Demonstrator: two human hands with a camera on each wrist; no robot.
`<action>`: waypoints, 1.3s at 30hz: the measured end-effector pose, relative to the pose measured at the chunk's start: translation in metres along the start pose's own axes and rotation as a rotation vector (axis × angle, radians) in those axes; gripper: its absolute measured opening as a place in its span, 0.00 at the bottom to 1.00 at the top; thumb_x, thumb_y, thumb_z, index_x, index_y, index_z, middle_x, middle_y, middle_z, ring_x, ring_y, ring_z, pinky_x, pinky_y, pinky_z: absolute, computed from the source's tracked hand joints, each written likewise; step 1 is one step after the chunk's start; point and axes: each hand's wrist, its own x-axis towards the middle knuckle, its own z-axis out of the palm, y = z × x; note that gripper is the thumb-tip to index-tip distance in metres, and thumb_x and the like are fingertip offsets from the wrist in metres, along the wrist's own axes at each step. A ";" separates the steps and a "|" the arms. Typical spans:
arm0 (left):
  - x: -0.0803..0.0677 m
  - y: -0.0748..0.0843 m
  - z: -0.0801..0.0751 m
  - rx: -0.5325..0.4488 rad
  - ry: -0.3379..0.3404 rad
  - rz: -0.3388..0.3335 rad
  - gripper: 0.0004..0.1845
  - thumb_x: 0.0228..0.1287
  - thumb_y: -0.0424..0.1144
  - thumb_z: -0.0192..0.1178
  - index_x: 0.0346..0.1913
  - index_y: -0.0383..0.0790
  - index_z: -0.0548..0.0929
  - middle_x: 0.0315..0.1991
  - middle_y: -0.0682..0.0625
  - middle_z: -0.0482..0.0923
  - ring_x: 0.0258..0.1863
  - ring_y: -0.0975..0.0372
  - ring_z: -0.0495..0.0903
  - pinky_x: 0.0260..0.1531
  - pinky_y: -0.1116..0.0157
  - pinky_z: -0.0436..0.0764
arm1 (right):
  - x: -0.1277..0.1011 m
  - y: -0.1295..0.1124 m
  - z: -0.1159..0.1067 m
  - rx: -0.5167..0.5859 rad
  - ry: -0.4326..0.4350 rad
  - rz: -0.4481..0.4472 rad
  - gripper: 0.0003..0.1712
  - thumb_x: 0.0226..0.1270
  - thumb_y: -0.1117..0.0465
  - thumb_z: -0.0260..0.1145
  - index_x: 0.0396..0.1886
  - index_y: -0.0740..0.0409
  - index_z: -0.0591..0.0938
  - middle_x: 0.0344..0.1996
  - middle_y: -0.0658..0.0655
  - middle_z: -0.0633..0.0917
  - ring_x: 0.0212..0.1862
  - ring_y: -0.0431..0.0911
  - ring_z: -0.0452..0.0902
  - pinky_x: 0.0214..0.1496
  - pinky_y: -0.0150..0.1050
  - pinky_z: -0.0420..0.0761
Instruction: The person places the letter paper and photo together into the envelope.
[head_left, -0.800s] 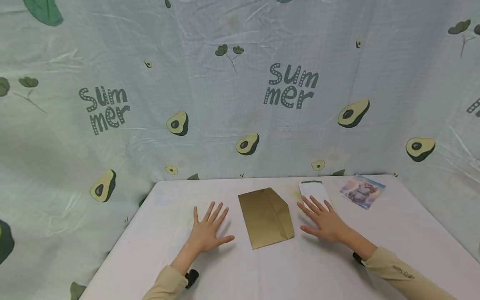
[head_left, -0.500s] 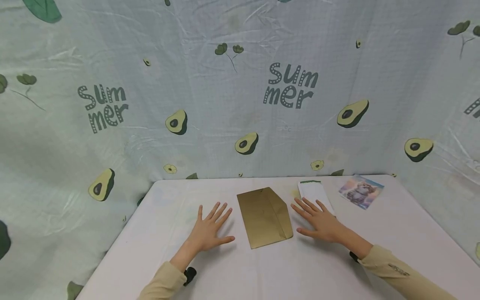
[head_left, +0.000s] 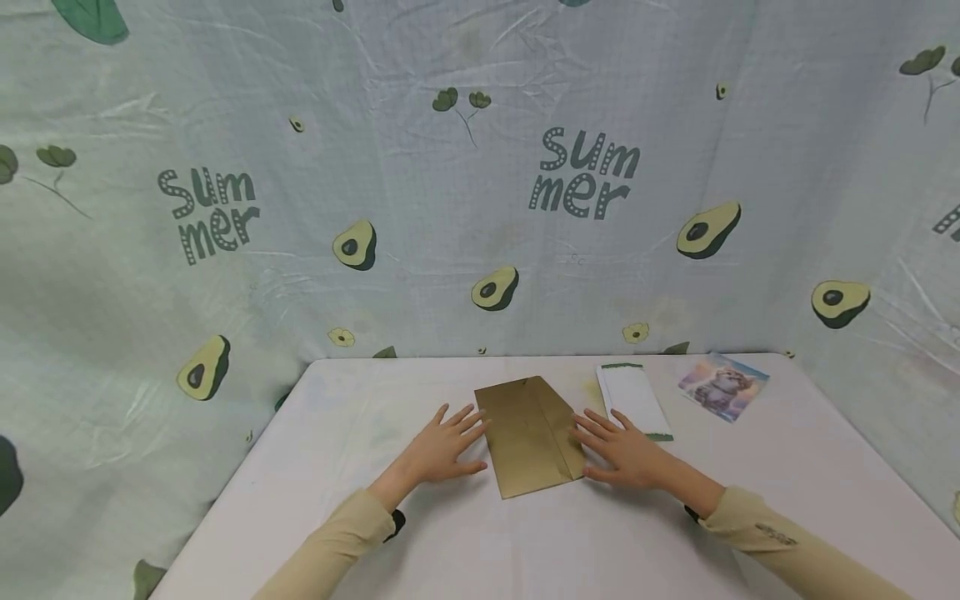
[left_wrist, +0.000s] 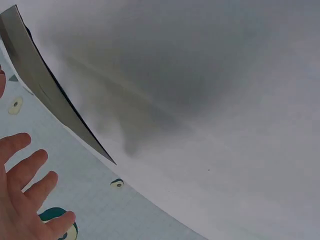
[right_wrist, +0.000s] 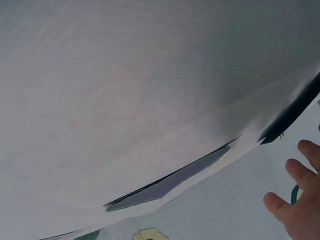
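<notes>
A gold paper envelope [head_left: 528,442], its pointed flap opened out to the right, lies flat on the white table between my two hands. My left hand [head_left: 444,446] is at its left edge with fingers spread, the fingertips overlapping that edge in the head view. On the opposite side my right hand [head_left: 630,457], fingers also spread, reaches over the flap. Whether either hand touches the paper I cannot tell. In the left wrist view the envelope [left_wrist: 42,75] shows at a steep slant above the left hand [left_wrist: 22,205]. The right hand [right_wrist: 302,205] shows partly in the right wrist view.
A white card with green ends [head_left: 637,400] lies right of the envelope, behind the right hand. Farther right is a cat picture [head_left: 723,387] near the back edge of the table [head_left: 375,383]. A cloth [head_left: 420,183] with avocado prints hangs behind.
Both hands have moved inward to the envelope, the left one to the right and the right one to the left. More of the white card shows now. The envelope stays put.
</notes>
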 end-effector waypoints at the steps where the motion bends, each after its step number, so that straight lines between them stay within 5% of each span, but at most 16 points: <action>1: 0.004 0.000 0.000 0.012 0.007 0.014 0.34 0.60 0.59 0.47 0.64 0.42 0.64 0.65 0.46 0.62 0.66 0.53 0.59 0.60 0.45 0.59 | 0.001 -0.001 0.001 0.005 -0.008 -0.003 0.36 0.61 0.41 0.53 0.64 0.54 0.64 0.65 0.59 0.63 0.67 0.56 0.56 0.61 0.61 0.57; 8: 0.031 -0.001 0.003 0.062 0.024 0.054 0.30 0.63 0.55 0.47 0.62 0.41 0.66 0.63 0.46 0.66 0.64 0.55 0.63 0.60 0.50 0.64 | 0.009 -0.006 0.006 -0.037 -0.017 -0.069 0.34 0.62 0.41 0.51 0.63 0.54 0.66 0.64 0.60 0.65 0.66 0.56 0.58 0.61 0.60 0.58; 21: 0.086 -0.002 0.020 0.056 -0.002 -0.024 0.25 0.67 0.52 0.40 0.61 0.43 0.69 0.61 0.50 0.68 0.63 0.57 0.64 0.59 0.53 0.66 | 0.012 -0.013 0.007 -0.119 -0.064 -0.048 0.30 0.63 0.43 0.51 0.61 0.51 0.69 0.62 0.61 0.67 0.66 0.57 0.58 0.60 0.61 0.59; 39: 0.105 0.004 0.031 0.033 -0.054 -0.070 0.23 0.67 0.55 0.39 0.60 0.55 0.70 0.66 0.52 0.61 0.66 0.58 0.59 0.60 0.51 0.63 | 0.012 -0.016 0.008 -0.088 -0.118 0.002 0.30 0.63 0.41 0.49 0.62 0.49 0.68 0.62 0.60 0.69 0.68 0.57 0.54 0.63 0.61 0.55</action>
